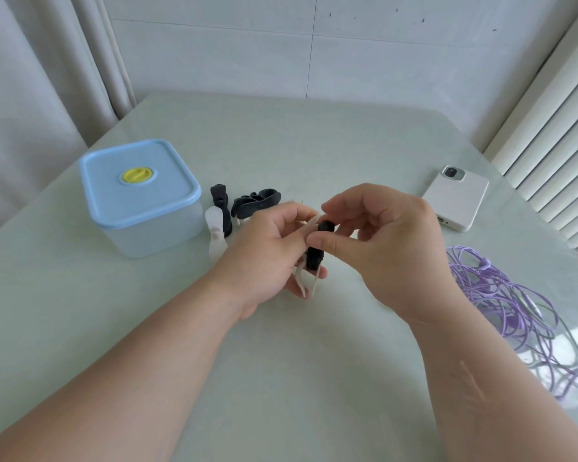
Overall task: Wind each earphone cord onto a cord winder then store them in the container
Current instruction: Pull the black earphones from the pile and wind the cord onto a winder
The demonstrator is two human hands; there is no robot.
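While left hand (267, 251) grips white winder (305, 282), right hand (392, 243) pinches stubby matte black winder (314, 257)

- The container (141, 198) stands on the table (314, 135), with its lid (137, 181) on top.
- Just right of the container, the loose winders (256, 201) lie in a cluster on the table.
- Further right of the container and a little nearer the person, the left hand (267, 258) and right hand (381, 241) meet above the table, gripping the held winder (314, 258) between them.
- Well to the right of the container, about level with it, the phone (454, 198) lies flat.
- Far right of the container and nearer the person, the earphone cords (514, 315) lie heaped on the table.
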